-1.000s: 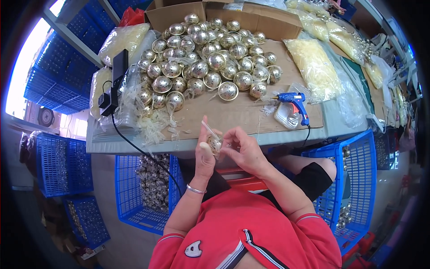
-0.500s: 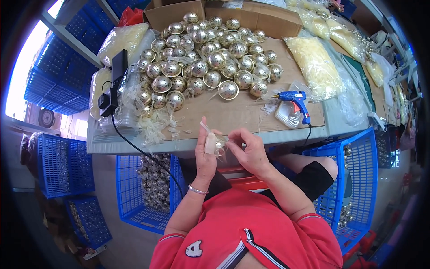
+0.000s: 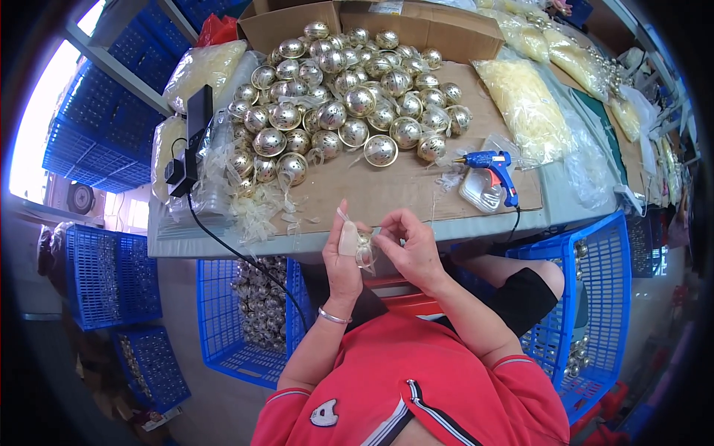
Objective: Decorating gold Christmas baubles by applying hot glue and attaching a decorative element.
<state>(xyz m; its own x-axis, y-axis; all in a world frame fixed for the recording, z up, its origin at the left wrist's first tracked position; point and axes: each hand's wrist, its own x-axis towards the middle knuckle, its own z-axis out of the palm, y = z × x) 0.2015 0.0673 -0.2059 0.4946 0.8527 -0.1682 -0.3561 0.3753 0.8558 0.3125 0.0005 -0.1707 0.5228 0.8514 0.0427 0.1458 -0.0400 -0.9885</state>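
Note:
In front of the table edge, my left hand (image 3: 341, 260) is closed around a small shiny, pale-gold ball ornament (image 3: 365, 251); the fingers hide part of it. A cream-coloured strip (image 3: 347, 238) lies across that hand's fingers; whether it is tape or ribbon cannot be told. My right hand (image 3: 413, 250) pinches at the ornament's right side with thumb and forefinger, and whatever is between these fingertips is too small to make out. Beyond the hands, a heap of pale-gold ball ornaments (image 3: 332, 114) with dark cut-out patterns covers the table's middle.
A blue glue gun (image 3: 491, 160) rests by a clear plastic tray (image 3: 480, 191) at the right. Translucent ribbon pieces (image 3: 256, 214) lie left, near a black power strip (image 3: 199, 119). Blue crates (image 3: 223, 327) with ornaments flank my legs. Bagged cream material (image 3: 524, 108) sits far right.
The ornament has turned slightly between my hands, showing more of its rounded side. Both hands stay in nearly the same place; the whole view has shifted a little.

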